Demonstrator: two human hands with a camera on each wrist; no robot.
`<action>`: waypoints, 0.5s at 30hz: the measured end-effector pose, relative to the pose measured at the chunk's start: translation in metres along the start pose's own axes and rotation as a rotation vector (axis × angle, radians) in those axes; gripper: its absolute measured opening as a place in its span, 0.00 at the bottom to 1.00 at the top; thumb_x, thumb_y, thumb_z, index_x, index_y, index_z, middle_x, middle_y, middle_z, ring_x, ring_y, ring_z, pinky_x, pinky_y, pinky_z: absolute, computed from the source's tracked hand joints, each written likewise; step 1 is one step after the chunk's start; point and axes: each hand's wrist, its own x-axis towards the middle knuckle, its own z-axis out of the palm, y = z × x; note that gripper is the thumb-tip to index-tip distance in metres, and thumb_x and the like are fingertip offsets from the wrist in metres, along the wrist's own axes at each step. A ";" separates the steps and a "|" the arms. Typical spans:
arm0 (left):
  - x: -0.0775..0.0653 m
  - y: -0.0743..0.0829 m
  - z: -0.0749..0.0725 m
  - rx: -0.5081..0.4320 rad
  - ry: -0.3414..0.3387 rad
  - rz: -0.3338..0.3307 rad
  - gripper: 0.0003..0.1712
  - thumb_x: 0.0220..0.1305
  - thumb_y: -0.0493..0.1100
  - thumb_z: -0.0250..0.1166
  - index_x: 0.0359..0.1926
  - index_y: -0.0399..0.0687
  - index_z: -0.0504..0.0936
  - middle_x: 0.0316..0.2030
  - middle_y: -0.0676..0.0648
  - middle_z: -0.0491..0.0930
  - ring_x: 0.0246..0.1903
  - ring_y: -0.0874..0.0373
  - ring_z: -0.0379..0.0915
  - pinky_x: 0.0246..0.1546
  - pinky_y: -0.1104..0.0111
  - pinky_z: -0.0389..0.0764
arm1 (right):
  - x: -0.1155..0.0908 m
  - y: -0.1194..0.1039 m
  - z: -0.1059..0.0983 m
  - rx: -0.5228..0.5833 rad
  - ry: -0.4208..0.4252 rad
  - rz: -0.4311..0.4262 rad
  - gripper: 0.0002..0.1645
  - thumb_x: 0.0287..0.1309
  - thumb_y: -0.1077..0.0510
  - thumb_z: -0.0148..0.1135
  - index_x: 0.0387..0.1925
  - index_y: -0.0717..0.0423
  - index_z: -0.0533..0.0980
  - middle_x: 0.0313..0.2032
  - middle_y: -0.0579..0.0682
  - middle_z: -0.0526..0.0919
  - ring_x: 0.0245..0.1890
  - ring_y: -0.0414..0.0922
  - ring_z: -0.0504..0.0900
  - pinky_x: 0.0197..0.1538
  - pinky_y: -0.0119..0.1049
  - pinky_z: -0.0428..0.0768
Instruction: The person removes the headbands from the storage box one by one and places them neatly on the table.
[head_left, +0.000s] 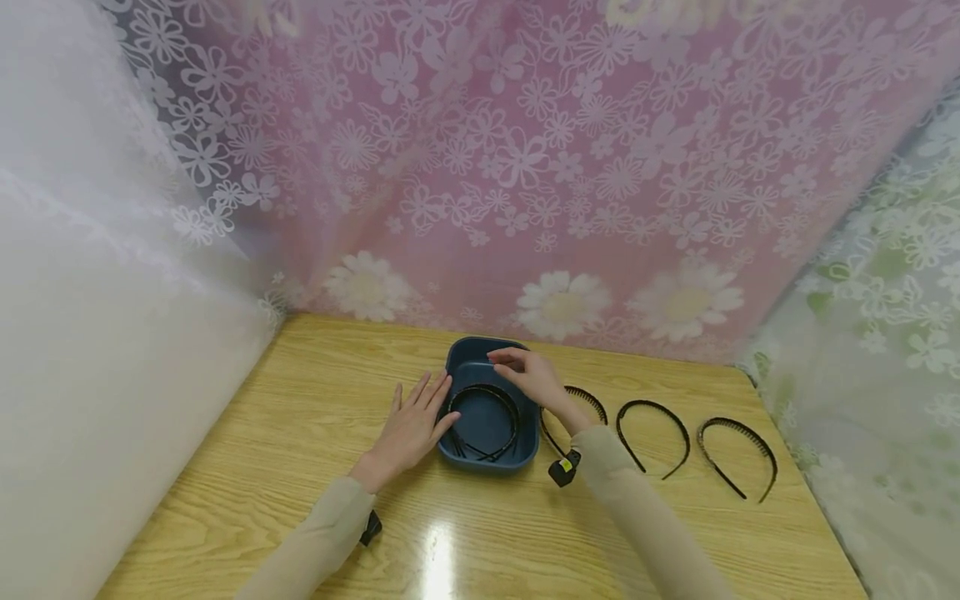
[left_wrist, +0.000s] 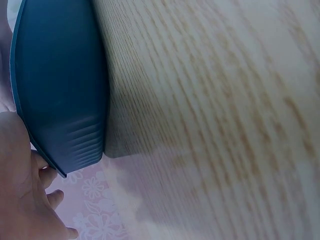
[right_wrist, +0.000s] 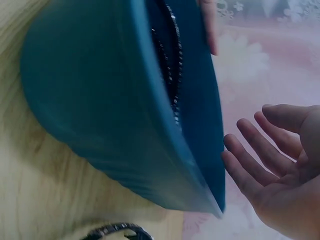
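A dark blue plastic basin (head_left: 491,465) stands on the table, with black headbands (head_left: 517,417) lying together inside it. My left hand (head_left: 411,425) rests at the basin's left rim, its fingers straight and spread and the thumb reaching over the edge. Over the far right part of the basin is my right hand (head_left: 534,379). In the right wrist view the fingers (right_wrist: 250,145) of that hand are loosely bent, with nothing between them. Beaded headbands (right_wrist: 175,65) show past the basin's rim there.
Right of the basin, three black headbands lie in a row: a toothed one (head_left: 588,394) partly hidden by my right arm, a middle one (head_left: 684,433) and a far right one (head_left: 768,454). Floral curtains (head_left: 525,167) hang behind the wooden table (head_left: 315,375) and at its sides.
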 end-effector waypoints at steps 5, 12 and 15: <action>0.000 0.001 -0.003 0.007 -0.006 0.005 0.39 0.79 0.61 0.49 0.80 0.47 0.54 0.80 0.45 0.50 0.79 0.44 0.42 0.72 0.34 0.43 | 0.002 -0.004 0.013 -0.030 -0.035 -0.018 0.21 0.72 0.57 0.60 0.62 0.57 0.79 0.59 0.53 0.83 0.57 0.52 0.83 0.58 0.48 0.81; -0.004 0.002 -0.007 0.006 -0.013 0.004 0.39 0.79 0.60 0.50 0.80 0.45 0.55 0.80 0.45 0.51 0.79 0.44 0.42 0.72 0.34 0.43 | 0.002 -0.009 0.031 -0.099 -0.109 -0.023 0.22 0.72 0.57 0.60 0.64 0.54 0.78 0.61 0.53 0.81 0.59 0.51 0.82 0.58 0.48 0.81; -0.006 0.002 -0.008 0.004 -0.018 0.001 0.39 0.79 0.60 0.50 0.80 0.46 0.55 0.80 0.46 0.50 0.79 0.44 0.42 0.72 0.33 0.43 | 0.003 -0.012 0.038 -0.152 -0.138 -0.035 0.22 0.72 0.57 0.61 0.65 0.54 0.78 0.62 0.54 0.81 0.61 0.52 0.80 0.62 0.51 0.78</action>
